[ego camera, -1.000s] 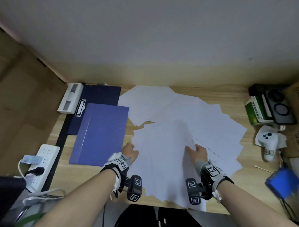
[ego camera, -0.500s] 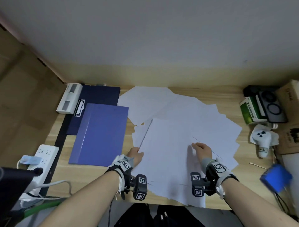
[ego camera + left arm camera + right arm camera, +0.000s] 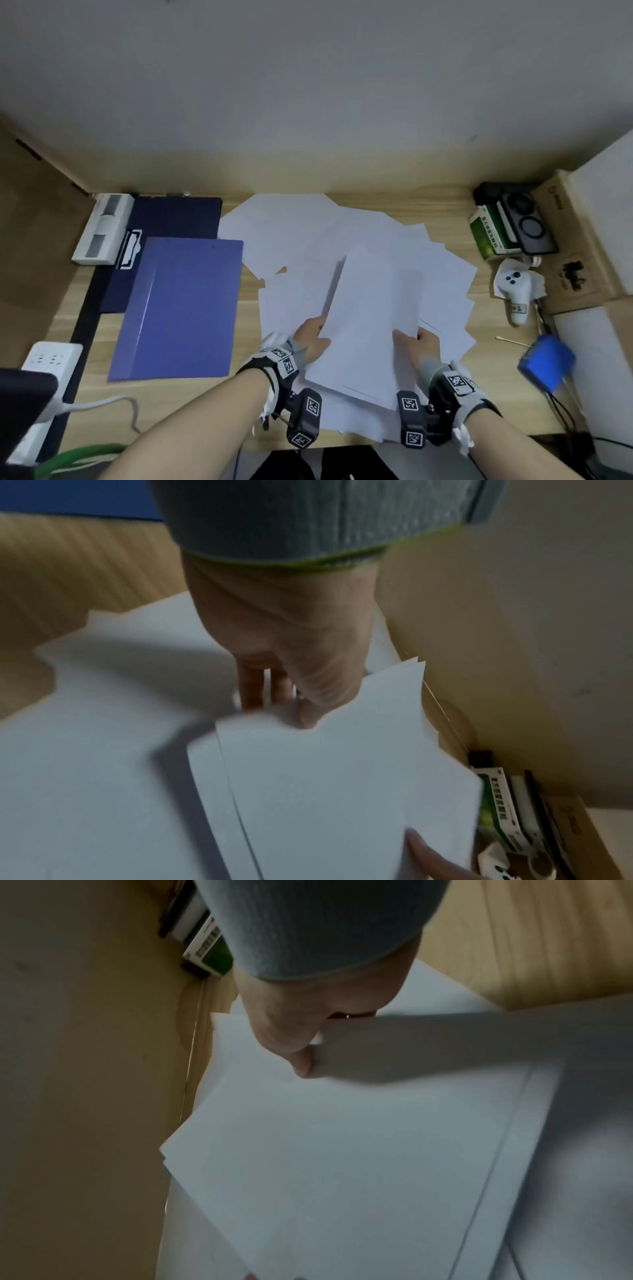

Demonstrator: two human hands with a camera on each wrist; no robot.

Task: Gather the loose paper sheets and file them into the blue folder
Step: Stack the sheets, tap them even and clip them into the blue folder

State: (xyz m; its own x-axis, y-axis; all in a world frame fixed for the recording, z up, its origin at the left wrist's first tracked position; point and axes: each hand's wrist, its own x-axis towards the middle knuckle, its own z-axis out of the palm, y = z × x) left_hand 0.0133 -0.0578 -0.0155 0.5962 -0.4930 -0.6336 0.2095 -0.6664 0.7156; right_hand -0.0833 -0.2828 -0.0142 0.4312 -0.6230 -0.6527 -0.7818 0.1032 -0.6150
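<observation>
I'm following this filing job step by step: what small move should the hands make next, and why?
Probably square up the gathered stack. The left hand and right hand pinch its side edges, the sheets' edges sit staggered, more loose sheets lie fanned behind, and the blue folder lies shut.

desk: pale wood, visible grain, matt.
paper sheets: plain white paper, smooth, matt.
blue folder: smooth plastic-looking cover, faint sheen along its crease.
clipboard: dark blue, matt, with a clip, material unclear.
power strip: white plastic, smooth.
wrist cuffs: grey ribbed knit cloth.
cardboard box: brown, matt.
</observation>
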